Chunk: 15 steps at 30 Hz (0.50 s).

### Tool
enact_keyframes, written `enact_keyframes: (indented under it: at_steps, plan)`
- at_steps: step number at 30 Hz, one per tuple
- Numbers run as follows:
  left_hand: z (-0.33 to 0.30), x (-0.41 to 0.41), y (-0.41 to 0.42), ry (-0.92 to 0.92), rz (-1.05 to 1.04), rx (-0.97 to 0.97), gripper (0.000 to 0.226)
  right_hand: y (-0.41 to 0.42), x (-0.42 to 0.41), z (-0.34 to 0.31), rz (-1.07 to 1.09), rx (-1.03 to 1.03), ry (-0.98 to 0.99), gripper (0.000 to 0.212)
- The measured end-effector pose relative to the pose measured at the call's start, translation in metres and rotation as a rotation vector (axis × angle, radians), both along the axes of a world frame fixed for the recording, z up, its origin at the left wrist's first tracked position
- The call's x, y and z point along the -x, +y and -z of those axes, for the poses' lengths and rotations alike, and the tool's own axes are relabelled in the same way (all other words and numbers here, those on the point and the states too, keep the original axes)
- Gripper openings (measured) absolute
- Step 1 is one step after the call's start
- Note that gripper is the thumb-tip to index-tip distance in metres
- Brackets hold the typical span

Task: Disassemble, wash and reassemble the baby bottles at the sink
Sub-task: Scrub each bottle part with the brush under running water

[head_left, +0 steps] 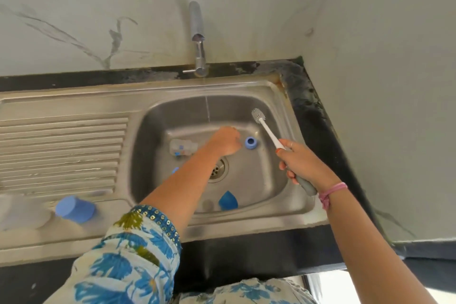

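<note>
Right hand (299,161) has its fingers wrapped round the grey handle of the bottle brush (269,132), bristles up over the sink's (298,207) right wall; left hand (225,140) reaches into the basin under a thin stream from the tap (198,39), fingers curled, can't tell if it's holding anything; clear bottle (182,147) lies on its side just left of it, blue ring (250,142) just right; blue cap (228,201) sits by the front wall; another blue cap (75,208) rests on the drainboard's front edge.
</note>
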State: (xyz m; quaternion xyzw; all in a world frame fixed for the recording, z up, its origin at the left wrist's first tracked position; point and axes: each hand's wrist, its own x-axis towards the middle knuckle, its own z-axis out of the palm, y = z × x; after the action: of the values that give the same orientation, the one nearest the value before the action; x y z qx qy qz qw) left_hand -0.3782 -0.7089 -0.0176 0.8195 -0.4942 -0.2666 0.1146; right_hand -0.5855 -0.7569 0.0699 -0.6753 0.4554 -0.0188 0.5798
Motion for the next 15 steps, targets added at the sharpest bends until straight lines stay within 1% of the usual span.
enact_keyframes:
  at_steps: [3,5,8,11,13,15]
  plan:
    - [0.027,0.012,-0.022,-0.037,0.087,-0.099,0.026,-0.011,-0.002,0.005,-0.023,-0.002,0.002,0.021]
    - [0.044,0.017,-0.036,-0.061,0.108,-0.163,0.030,-0.016,-0.004,0.008,-0.034,0.000,0.005,0.023]
    - [0.076,0.014,-0.049,-0.056,0.120,-0.251,0.045,-0.021,-0.007,0.014,-0.045,0.018,0.029,0.025]
    - [0.105,0.005,-0.059,-0.065,0.185,-0.317,0.063,-0.029,-0.009,0.020,-0.053,0.023,0.051,0.037]
    - [0.115,0.003,-0.066,-0.078,0.230,-0.351,0.064,-0.035,-0.010,0.023,-0.055,0.017,0.076,0.041]
    - [0.123,0.003,-0.071,-0.101,0.258,-0.381,0.059,-0.038,-0.010,0.025,-0.061,0.010,0.089,0.042]
